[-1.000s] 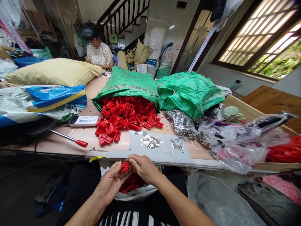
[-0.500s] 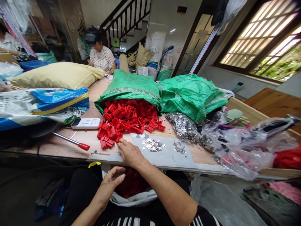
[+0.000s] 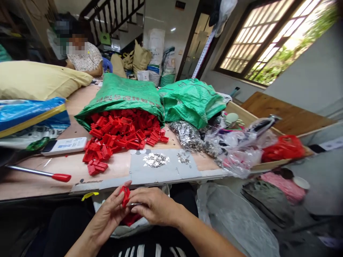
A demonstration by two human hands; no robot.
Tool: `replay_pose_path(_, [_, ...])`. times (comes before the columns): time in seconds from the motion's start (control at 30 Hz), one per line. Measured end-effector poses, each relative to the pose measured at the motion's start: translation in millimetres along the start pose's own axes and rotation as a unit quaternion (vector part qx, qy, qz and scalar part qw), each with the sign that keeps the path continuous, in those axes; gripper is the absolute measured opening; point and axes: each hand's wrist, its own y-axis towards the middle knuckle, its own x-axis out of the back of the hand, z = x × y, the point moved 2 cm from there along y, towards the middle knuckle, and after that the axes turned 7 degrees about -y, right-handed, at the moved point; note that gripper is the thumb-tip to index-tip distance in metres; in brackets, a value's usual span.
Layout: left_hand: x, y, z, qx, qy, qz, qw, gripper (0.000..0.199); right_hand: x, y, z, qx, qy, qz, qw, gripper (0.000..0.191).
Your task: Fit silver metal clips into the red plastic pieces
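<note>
red piece (image 3: 125,196) in left hand (image 3: 109,210)

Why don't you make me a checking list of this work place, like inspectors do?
Surface: wooden table, with a grey mat near its front edge.
Job's things: red pieces spill from a green bag; two piles of silver bits, a bigger one and a smaller one, lie on the mat.
Clutter: yellow sack, blue-and-white bag and see-through plastic bags.
Hands: left hand holds a red piece; right hand is close beside it, its grip partly hidden.
Cables: nothing seen clearly.
Surroundings: a person across the table; a barred window.
</note>
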Motion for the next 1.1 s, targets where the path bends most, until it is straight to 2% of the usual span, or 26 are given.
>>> replay_pose_path(0.1, [-3.7,-0.3,5.5,0.011,0.026,-0.020,0.999,0.049,0.8,-17.7,-4.2,-0.028,0.020,-0.033,0.999,0.024])
replay_pose_path(0.2, [-6.9,-2.5,6.9,0.012,0.049,-0.040,0.998,0.054,17.5,-40.1,-26.3,-0.119,-0.012,-0.123,0.985,0.019])
replay_pose_path(0.33, [-8.6,-4.3,5.5,-0.012,0.071,-0.057,0.996,0.070,59.1,-81.4,-76.7,-0.263,-0.165,-0.264,0.913,0.019])
replay_pose_path(0.43, [-8.1,-2.2,8.1,-0.019,0.075,-0.056,0.995,0.078,90.6,-108.2,-112.5,-0.354,-0.284,-0.292,0.842,0.021])
replay_pose_path(0.5, [-7.7,0.0,11.4,-0.019,0.078,-0.055,0.995,0.070,106.8,-117.2,-129.2,-0.375,-0.308,-0.295,0.823,0.023])
replay_pose_path(0.6, [-8.0,2.7,15.8,-0.026,0.093,-0.047,0.994,0.059,121.2,-117.2,-144.7,-0.375,-0.324,-0.282,0.821,0.026])
replay_pose_path(0.83, [0.4,5.3,16.6,-0.068,0.117,-0.045,0.990,0.061,129.8,-104.1,-161.2,-0.347,-0.340,-0.244,0.839,0.017])
replay_pose_path(0.97, [10.7,8.9,16.5,-0.067,0.119,-0.051,0.989,0.062,134.7,-108.8,-163.3,-0.342,-0.341,-0.250,0.839,0.010])
replay_pose_path(1.1, [13.6,11.1,17.8,-0.069,0.117,-0.043,0.990,0.061,133.6,-117.2,-157.5,-0.339,-0.339,-0.284,0.831,0.008])
